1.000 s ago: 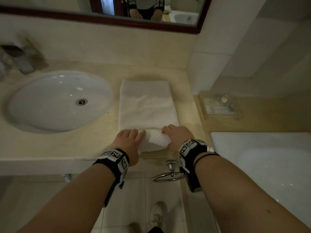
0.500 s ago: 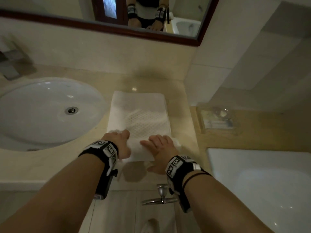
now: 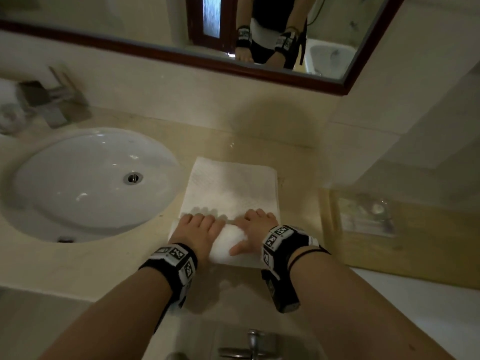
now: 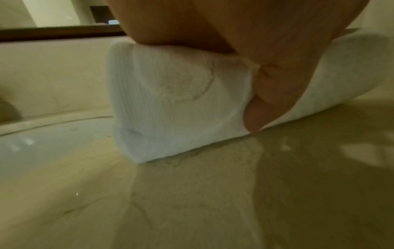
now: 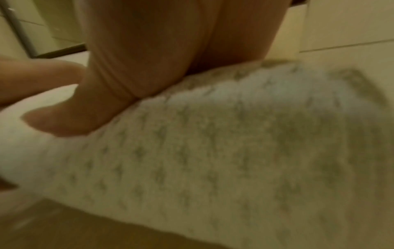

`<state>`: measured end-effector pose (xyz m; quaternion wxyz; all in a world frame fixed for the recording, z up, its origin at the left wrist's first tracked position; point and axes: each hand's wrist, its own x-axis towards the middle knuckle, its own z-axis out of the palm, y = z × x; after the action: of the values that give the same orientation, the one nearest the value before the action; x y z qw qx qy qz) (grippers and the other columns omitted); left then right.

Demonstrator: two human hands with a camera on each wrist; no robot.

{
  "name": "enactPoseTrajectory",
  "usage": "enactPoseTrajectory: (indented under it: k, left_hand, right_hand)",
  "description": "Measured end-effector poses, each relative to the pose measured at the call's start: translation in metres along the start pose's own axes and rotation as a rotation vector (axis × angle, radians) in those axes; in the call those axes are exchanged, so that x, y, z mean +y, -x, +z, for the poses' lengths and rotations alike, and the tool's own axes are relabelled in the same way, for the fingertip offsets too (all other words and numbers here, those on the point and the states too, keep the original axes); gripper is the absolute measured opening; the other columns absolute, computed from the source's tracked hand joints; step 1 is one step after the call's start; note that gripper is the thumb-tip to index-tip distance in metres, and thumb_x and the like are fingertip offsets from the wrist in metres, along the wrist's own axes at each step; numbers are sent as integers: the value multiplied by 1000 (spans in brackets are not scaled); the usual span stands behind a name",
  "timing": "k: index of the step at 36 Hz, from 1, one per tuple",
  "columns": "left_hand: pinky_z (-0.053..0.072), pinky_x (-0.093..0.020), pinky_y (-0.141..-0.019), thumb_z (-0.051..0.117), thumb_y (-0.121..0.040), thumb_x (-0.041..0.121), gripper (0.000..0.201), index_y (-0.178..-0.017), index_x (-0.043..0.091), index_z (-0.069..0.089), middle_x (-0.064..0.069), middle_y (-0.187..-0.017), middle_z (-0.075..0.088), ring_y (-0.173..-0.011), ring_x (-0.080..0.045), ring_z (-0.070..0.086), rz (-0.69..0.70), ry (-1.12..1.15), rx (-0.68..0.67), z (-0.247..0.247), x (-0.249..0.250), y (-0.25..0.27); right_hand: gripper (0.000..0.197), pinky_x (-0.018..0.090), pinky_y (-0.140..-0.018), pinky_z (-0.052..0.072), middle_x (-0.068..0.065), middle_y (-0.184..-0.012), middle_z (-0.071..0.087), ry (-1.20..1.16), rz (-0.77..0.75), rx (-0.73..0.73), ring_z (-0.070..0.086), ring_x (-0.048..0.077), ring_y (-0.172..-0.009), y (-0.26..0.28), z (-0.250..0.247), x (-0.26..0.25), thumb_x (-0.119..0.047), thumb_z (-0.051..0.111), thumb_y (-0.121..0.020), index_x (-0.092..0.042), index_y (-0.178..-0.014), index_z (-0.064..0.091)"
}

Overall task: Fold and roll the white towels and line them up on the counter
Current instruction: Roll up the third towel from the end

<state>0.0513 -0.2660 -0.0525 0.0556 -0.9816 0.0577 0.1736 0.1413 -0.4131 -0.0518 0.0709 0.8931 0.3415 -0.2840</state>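
Towel [image 3: 231, 188]: white, folded into a strip on the surface [image 3: 85, 258], just right of the sink [image 3: 85, 178]; near end rolled up, far part flat.
Roll: lies at the near end of the strip, under both hands; its long axis runs left to right, across the strip.
Left hand [image 3: 198, 229]: palm down on the left part of the roll, fingers curled over its far side; the wrist view shows the thumb [image 4: 262, 107] pressed on the near face beside the roll's end.
Right hand [image 3: 255, 229]: palm down on the right part of the roll, fingers curved over the top, thumb on the near side; this wrist view is blurred.
Key relation: the flat remainder stretches away from both hands toward the far wall, square to the roll's axis; both hands sit about level, neither plainly nearer.
Step judged: rolling under way, roughly half the strip left.
Next move judged: push the roll far-ward with even pressure from both hands.
Risk judged: uneven pressure would skew the roll or cone one end.
Other towels: none in view.
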Motion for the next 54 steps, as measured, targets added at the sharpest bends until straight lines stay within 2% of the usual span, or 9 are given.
enactPoseTrajectory:
  k: [10,17,22,26,30,34,44,51,54]
  left_hand:
    - [40,-33,-97,68,-61,47,73,-124,30,35,4,-126,47,-116,-20,47,-34,298,-135,-21,-31,-54]
    - [41,-30,-92,79,-57,35,77,-123,26,40,3,-125,42,-113,-19,45,-16,458,-187,-32,-52,-82]
    - [30,-30,-99,56,-73,47,56,-124,26,43,5,-126,44,-115,-19,42,190,218,59,-36,-54,-80]
    - [27,-35,-106,37,-67,58,79,-139,25,33,0,-137,39,-123,-22,41,334,139,85,-32,-57,-78]
    - [18,-35,-112,61,-72,62,96,-147,24,15,1,-146,23,-131,-22,28,375,86,3,-35,-62,-89]
    - [31,-34,-106,66,-69,60,95,-145,28,18,2,-139,33,-122,-22,39,326,142,-75,-40,-64,-104]
    - [43,-34,-93,79,-66,46,78,-129,23,39,-1,-125,51,-111,-21,51,242,393,-363,-60,-73,-137]
    - [42,-33,-96,81,-65,44,75,-127,23,43,0,-126,53,-112,-20,51,237,429,-404,-63,-77,-144]
    - [39,-35,-102,74,-66,58,85,-137,28,37,2,-133,47,-120,-20,47,220,280,-303,-65,-77,-140]
  right_hand:
    - [62,38,-101,27,6,-128,45,-69,-54,363,42,29,-117,9,5,1,-56,46,-86,-20,-136,41]
    - [83,37,-104,28,1,-132,42,-22,-21,201,38,24,-120,-17,-14,10,-61,63,-74,-25,-141,34]
    - [71,38,-101,29,-5,-117,53,-23,30,75,42,21,-112,-41,-43,19,-70,59,-71,-34,-131,48]
    - [62,37,-100,28,-5,-118,55,-75,45,-70,44,22,-111,-58,-60,26,-69,59,-73,-34,-124,54]
    - [70,39,-103,35,-3,-126,53,-149,107,-218,44,26,-119,-75,-71,34,-71,63,-68,-37,-127,52]
    - [77,36,-97,44,-2,-129,54,-190,146,-256,50,26,-117,-82,-75,36,-72,65,-64,-40,-132,47]
    - [60,32,-103,29,0,-136,42,-134,46,259,40,22,-125,-50,-61,26,-53,58,-84,-24,-134,41]
    - [97,48,-90,47,10,-111,61,-75,76,320,61,34,-99,-39,-31,24,-50,88,-33,-17,-120,60]
    - [88,45,-93,48,7,-113,60,-79,64,347,59,32,-99,-45,-41,22,-51,85,-49,-21,-126,57]
